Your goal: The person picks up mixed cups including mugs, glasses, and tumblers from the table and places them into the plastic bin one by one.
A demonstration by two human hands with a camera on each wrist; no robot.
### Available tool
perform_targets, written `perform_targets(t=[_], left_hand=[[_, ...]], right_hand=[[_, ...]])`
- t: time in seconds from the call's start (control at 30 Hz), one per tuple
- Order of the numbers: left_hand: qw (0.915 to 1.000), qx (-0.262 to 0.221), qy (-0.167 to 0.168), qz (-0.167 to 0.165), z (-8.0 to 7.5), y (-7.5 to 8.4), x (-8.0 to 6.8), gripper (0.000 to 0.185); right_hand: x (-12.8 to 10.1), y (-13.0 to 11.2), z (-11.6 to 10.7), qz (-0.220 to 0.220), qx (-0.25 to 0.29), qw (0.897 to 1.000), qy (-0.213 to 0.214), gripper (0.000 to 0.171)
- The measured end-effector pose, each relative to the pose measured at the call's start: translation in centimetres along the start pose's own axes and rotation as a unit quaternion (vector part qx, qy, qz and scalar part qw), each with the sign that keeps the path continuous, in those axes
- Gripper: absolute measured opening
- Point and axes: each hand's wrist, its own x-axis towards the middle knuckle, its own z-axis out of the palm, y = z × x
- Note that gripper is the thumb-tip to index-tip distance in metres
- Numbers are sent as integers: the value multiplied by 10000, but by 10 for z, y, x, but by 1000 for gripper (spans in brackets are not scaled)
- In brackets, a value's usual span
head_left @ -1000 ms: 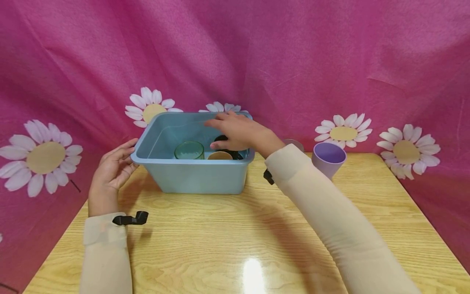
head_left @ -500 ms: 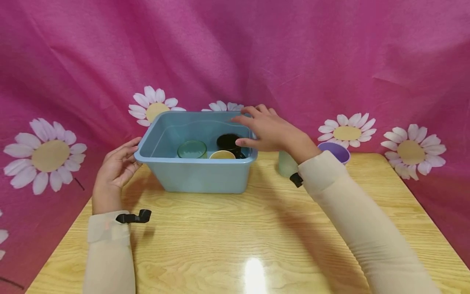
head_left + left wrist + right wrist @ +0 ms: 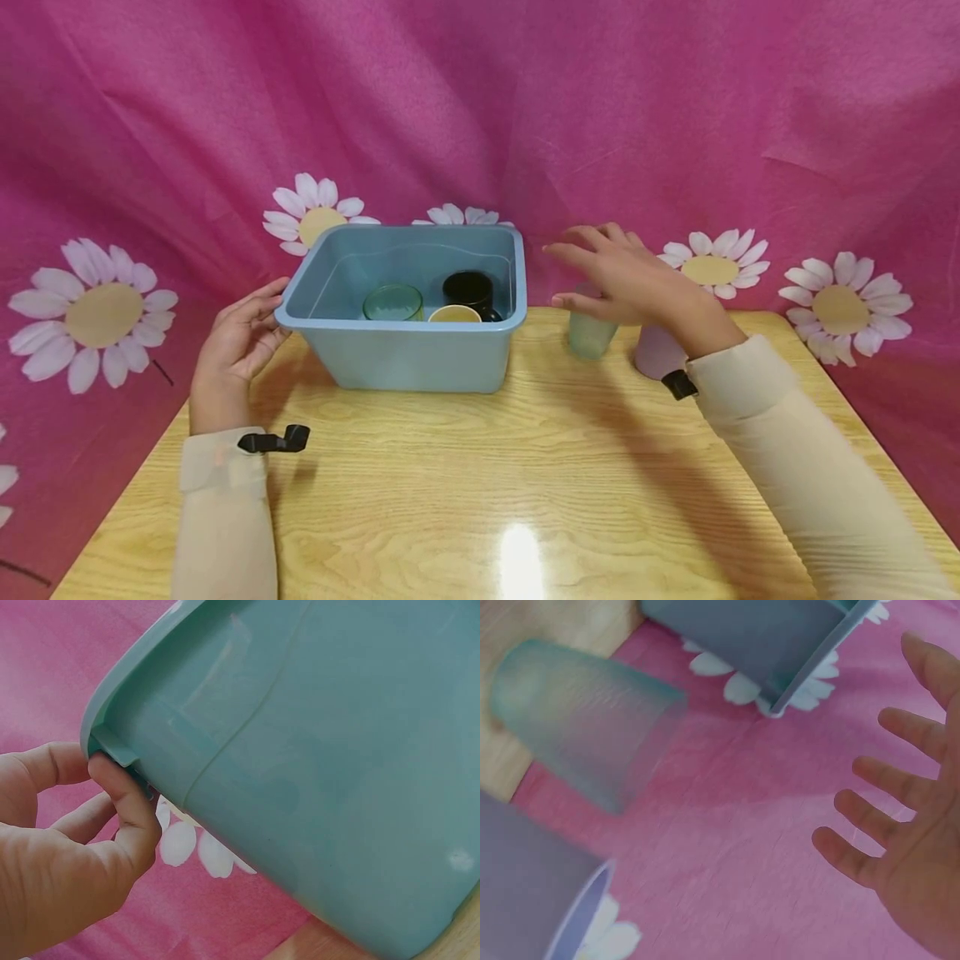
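A blue plastic bin (image 3: 412, 360) stands on the table, and my left hand (image 3: 234, 350) holds its left rim with curled fingers, seen close up in the left wrist view. Inside the bin are a green glass bowl or cup (image 3: 393, 303), a black mug (image 3: 468, 290) and a yellow-rimmed cup (image 3: 455, 315); their lower parts are hidden. My right hand (image 3: 626, 279) hovers with spread fingers, holding nothing. Below and behind it stands a frosted pale green tumbler (image 3: 591, 336), partly covered in the head view. A purple cup (image 3: 532, 877) is beside the tumbler, partly behind my right wrist.
The wooden table (image 3: 420, 483) reaches a pink cloth (image 3: 600, 125) with white flowers, which hangs behind and at both sides. The bin's right wall lies between its contents and the two cups outside.
My right hand has moved right, from over the bin's inside to above the tumbler, leaving the black mug in plain sight. The left hand has stayed at the bin's rim.
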Motion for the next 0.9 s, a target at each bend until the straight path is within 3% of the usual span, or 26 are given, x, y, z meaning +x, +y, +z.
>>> perform_targets(t=[0.27,0.9], left_hand=[[10000,28,-7,19,1,0,0,29],[10000,27,-4,44,1,0,0,28]], right_hand=[[-36,25,9,99,-40,9997,199,65],[-96,72,22,933,167,9954,-101,76]])
